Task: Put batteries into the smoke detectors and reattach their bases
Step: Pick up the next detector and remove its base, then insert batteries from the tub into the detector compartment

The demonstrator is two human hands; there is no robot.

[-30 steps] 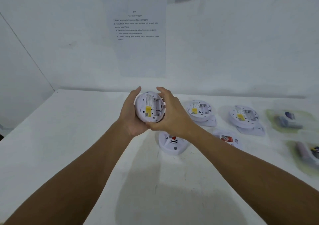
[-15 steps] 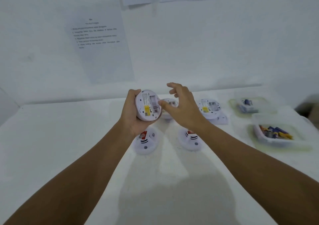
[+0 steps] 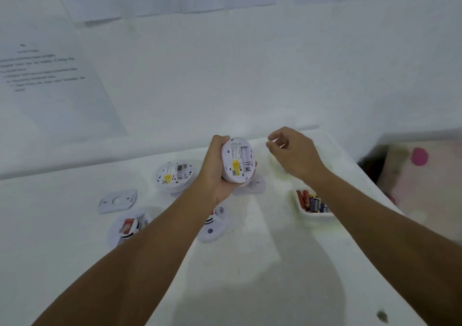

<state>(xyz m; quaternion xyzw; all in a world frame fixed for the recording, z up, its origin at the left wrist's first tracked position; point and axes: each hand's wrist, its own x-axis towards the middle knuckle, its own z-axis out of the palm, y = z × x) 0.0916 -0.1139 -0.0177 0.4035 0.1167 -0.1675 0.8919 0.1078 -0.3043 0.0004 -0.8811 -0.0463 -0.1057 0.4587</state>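
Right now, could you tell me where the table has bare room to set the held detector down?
Bare table lies near the person, between the forearms. The far left, beyond the loose base, is bare too. Around the detector in the left hand and the battery tray, it is crowded.

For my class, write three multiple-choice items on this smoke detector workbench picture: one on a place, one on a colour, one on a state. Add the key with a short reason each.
1. Where does the white tray of batteries lie?
A. left of the left arm
B. by the right forearm
C. on the wall

2. What colour is the sticker on the round white plastic smoke detector that is being held?
A. yellow
B. green
C. black

3. What is the right hand doing?
A. gripping a battery
B. pressing on the white table
C. hovering with fingers loosely curled, nothing visibly in it

Key: 1 B, the tray is partly hidden by that forearm. 2 A, a yellow patch shows on its back. 3 C, only the left hand grips the detector.
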